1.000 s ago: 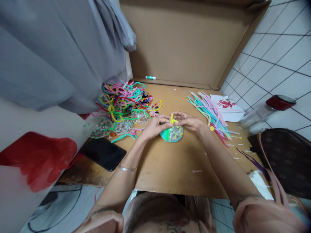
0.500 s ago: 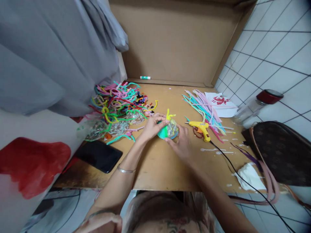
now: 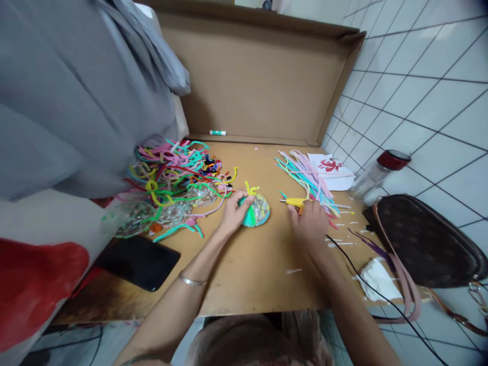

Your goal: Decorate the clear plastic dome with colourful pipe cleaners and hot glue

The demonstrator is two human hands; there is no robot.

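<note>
Round craft piece (image 3: pixel 260 211) pinched in L hand (image 3: pixel 234 210); R hand (image 3: pixel 310 223) gripping yel. glue gun (image 3: pixel 294 202).

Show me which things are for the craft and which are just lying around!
For the craft, I think:
round decoration, in the left hand
glue gun, at the right hand
pipe cleaners, probably

Just lying around, it seems:
phone
bag
bottle
tissue
</note>
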